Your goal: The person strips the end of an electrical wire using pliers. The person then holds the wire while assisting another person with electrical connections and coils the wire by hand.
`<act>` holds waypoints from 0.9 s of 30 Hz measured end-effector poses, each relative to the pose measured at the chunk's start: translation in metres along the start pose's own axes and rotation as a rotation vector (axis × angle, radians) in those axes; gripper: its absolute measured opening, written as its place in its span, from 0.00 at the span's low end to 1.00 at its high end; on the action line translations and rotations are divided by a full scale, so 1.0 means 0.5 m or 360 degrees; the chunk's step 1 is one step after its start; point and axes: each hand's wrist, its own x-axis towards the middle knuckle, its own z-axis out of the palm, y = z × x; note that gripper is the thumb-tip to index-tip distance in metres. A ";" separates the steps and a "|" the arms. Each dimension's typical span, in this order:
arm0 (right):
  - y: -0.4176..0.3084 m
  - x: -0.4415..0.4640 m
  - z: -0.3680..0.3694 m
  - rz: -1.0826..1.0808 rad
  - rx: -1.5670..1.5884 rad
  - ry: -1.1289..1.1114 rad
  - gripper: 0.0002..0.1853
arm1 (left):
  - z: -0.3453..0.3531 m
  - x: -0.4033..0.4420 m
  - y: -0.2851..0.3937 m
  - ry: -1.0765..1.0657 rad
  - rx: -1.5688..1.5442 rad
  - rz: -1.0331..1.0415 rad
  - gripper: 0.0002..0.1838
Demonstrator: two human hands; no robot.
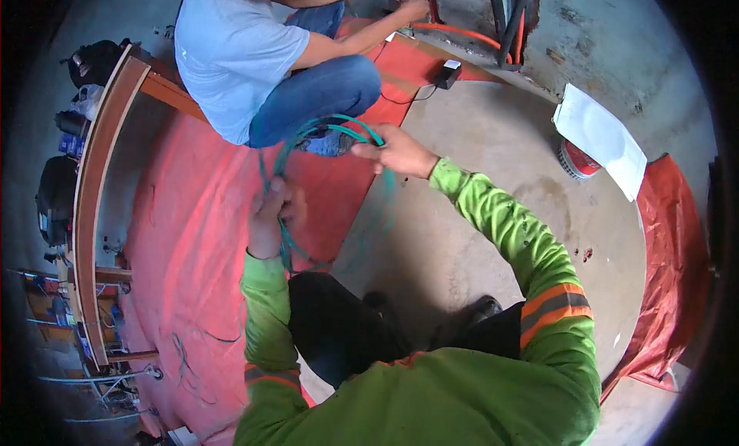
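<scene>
A loosely coiled green cable [350, 129] hangs in loops between my two hands, out in front of my knees. My right hand [396, 151] is closed on the upper right of the coil, thumb and fingers pinching the strands. On the left side of the loops, my left hand [269, 211] is wrapped round the strands and slightly smeared by motion. The lower loops are blurred and hang over the edge where the red sheet [200, 238] meets the bare tan board [462, 238].
A co-worker [239, 61] crouches ahead, hands near dark pipes and an orange conduit [462, 32]. A black adapter [447, 74] lies on the board. To the right, a white panel [603, 134] rests on a red bucket [577, 161]. A wooden frame [108, 153] stands left.
</scene>
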 end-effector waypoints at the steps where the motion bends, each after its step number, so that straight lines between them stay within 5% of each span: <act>1: 0.022 -0.011 -0.005 0.0033 0.0009 0.0097 0.14 | -0.020 0.013 -0.013 0.0190 0.0335 0.0169 0.15; 5: 0.034 -0.041 -0.004 0.0366 0.0457 0.0124 0.10 | -0.051 0.038 -0.023 0.0506 0.0875 0.0549 0.13; 8: 0.022 -0.042 -0.006 0.0454 0.0754 0.0080 0.09 | -0.042 0.046 -0.027 0.0602 0.0802 0.0696 0.12; 20: 0.042 -0.089 0.007 0.0558 0.0470 -0.0268 0.19 | -0.056 0.029 -0.024 0.0603 0.0695 0.0462 0.15; 27: 0.062 -0.081 0.015 0.0700 0.0472 -0.0091 0.19 | -0.091 0.052 -0.037 0.0540 0.0819 0.0239 0.15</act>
